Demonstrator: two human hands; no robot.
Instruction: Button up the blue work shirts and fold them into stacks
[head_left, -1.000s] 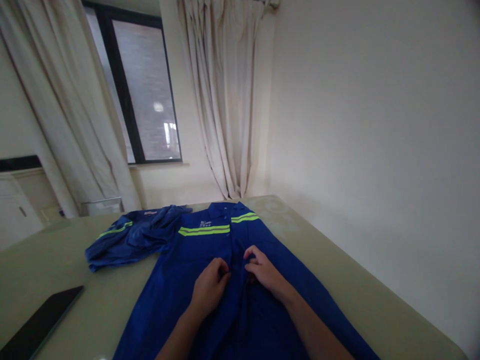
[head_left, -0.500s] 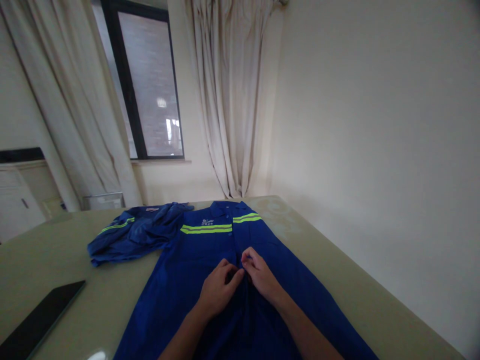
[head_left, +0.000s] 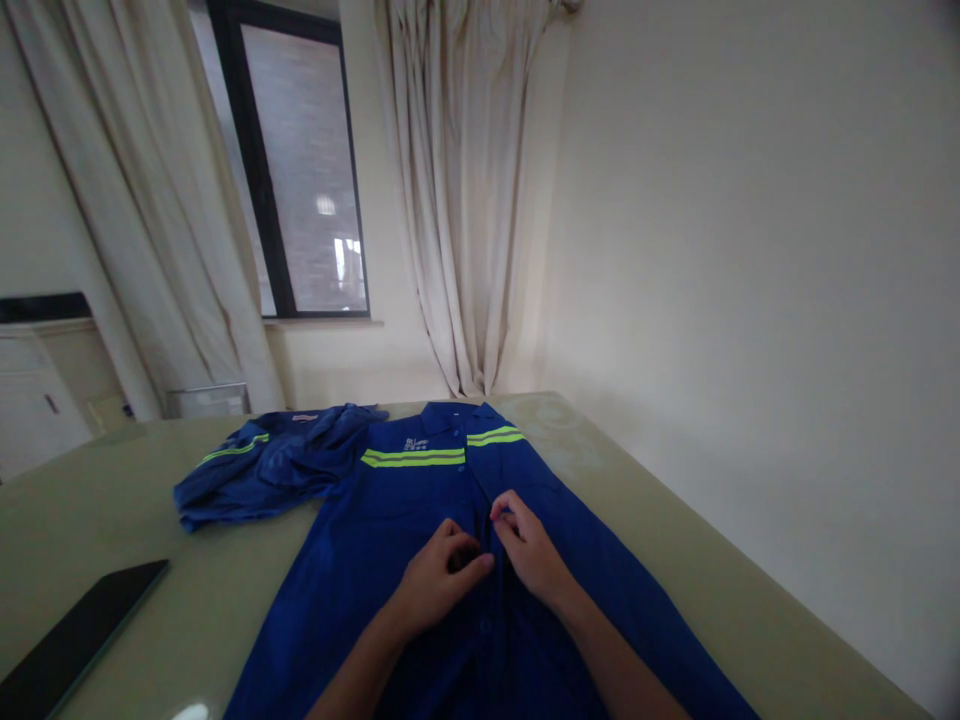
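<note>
Item 1: blue work jacket (head_left: 382, 530), one. Lies front up on the pale green surface (head_left: 645, 520), collar (head_left: 444, 415) to the far end, lower part running toward the wearer of the camera; so laid, seemingly, to bring the whole button line within reach of both arms. Yellow-green bands cross the chest; small pale lettering above the left one. Upper button (head_left: 461, 468) and lower button (head_left: 485, 627) show on the front edge.

Item 2: left hand (head_left: 439, 580). Rests at the front edge, fingers curled, thumb stretched to the cloth with a gap behind it; whether the tips pinch fabric, one cannot tell. The placing probably steadies that side.

Item 3: right hand (head_left: 534, 555). Opposite, just beside the left hand; fingers bent, index and thumb tips near each other at the front edge. Any cloth between them is not discernible. Facing hands suit work on a narrow strip.

Item 4: second blue garment (head_left: 277, 475), crumpled, beside the jacket's left shoulder, perhaps overlapping it; apparently pushed aside from the working area.

Item 5: dark flat slab (head_left: 82, 640), near left edge, well apart from both hands.
</note>
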